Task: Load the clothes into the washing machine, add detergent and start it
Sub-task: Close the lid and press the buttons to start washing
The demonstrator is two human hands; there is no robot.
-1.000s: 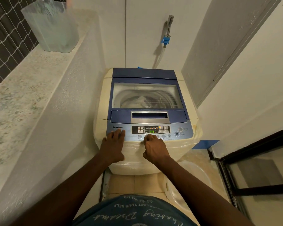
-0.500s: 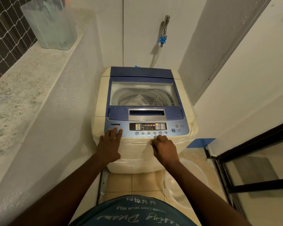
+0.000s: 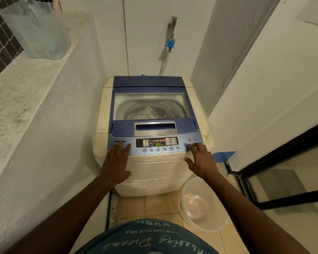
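Observation:
A cream top-loading washing machine with a blue lid stands straight ahead, its lid down. Pale clothes show through the lid window inside the drum. The control panel is lit and its green display reads 14. My left hand lies flat with straight fingers on the panel's left end. My right hand reaches to the panel's right end, its fingertips at the start/pause button, fingers spread and holding nothing. No detergent container is in view.
A clear plastic basin sits on the tiled floor right of the machine. A stone ledge on the left carries a translucent bin. A tap with a blue hose fitting is on the back wall. A dark-framed glass door stands at right.
My right hand moved from the row of buttons at the panel's middle to the start/pause button at its right end. My left hand stayed on the panel's left end.

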